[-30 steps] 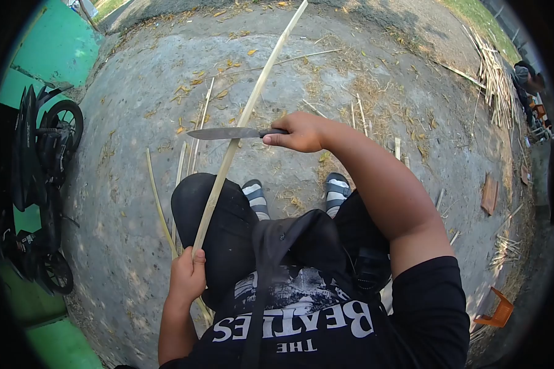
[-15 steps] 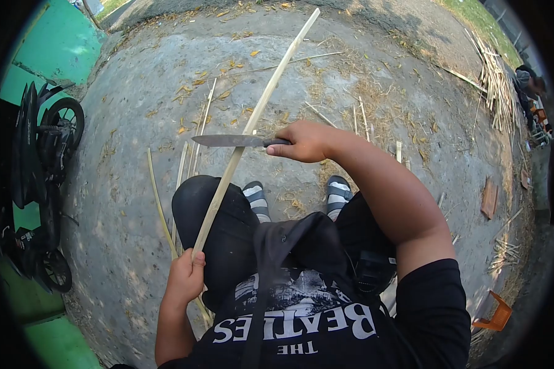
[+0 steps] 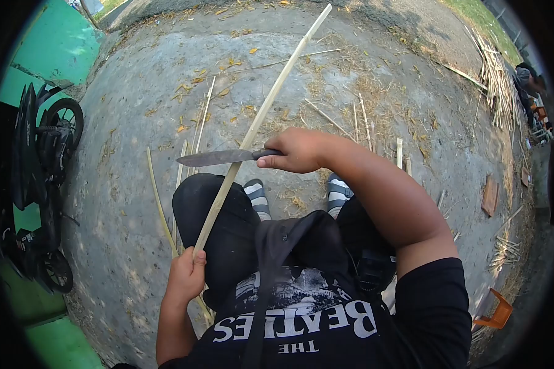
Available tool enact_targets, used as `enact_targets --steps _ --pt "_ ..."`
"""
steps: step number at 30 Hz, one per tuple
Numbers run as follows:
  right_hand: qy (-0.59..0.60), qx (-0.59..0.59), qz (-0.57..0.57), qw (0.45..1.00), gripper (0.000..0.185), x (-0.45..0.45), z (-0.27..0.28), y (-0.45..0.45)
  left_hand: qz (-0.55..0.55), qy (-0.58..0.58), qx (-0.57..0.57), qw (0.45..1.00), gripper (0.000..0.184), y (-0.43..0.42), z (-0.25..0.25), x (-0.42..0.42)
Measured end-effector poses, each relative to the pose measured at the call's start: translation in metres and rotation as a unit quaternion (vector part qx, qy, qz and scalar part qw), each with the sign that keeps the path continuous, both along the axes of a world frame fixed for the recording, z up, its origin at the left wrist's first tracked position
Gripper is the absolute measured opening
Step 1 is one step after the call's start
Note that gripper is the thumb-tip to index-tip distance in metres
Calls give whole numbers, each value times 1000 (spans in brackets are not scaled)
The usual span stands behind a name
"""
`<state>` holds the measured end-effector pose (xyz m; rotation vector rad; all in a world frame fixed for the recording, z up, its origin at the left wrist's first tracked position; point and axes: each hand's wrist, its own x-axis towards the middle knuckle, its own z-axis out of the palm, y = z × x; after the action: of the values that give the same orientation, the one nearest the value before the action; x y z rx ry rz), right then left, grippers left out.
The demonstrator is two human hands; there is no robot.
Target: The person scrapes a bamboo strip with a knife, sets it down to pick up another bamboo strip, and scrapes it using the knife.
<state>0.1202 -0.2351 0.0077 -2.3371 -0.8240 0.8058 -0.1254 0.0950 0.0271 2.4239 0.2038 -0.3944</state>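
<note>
A long pale bamboo strip (image 3: 269, 100) runs slantwise from my left side out over the ground. My left hand (image 3: 186, 275) is closed round its lower end, beside my left knee. In my right hand (image 3: 293, 151) is the dark handle of a knife (image 3: 214, 158). The blade points left and lies across the strip at about its middle, above my knee. Whether the edge bites into the bamboo, I cannot tell.
Loose strips (image 3: 158, 200) lie by my left leg, with more thin pieces ahead. A motorcycle (image 3: 43, 178) stands at left. At right are a pile of bamboo strips (image 3: 498, 86), a brick-coloured block (image 3: 490, 195), an orange plastic object (image 3: 497, 310) and another person (image 3: 526, 86).
My right hand and the knife have come down along the strip toward me, with the blade shifting slightly left. The strip's far end has swung a little to the right.
</note>
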Motion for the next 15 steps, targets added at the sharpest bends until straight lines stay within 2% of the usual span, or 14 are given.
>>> enact_targets --steps 2,5,10,13,15 --pt "-16 34 -24 999 69 4 -9 -9 3 -10 -5 1000 42 -1 -3 -1" --pt "24 -13 -70 997 70 28 -14 -28 -5 -19 9 1000 41 -1 -3 -2" --pt "-42 39 -14 998 70 -3 -15 -3 15 10 -6 1000 41 1 -4 0" --pt "30 26 -64 997 69 19 -13 -19 8 2 5 1000 42 -2 -1 -3" --pt "21 27 -94 995 69 26 -18 -24 7 -7 8 1000 42 -3 -1 -3"
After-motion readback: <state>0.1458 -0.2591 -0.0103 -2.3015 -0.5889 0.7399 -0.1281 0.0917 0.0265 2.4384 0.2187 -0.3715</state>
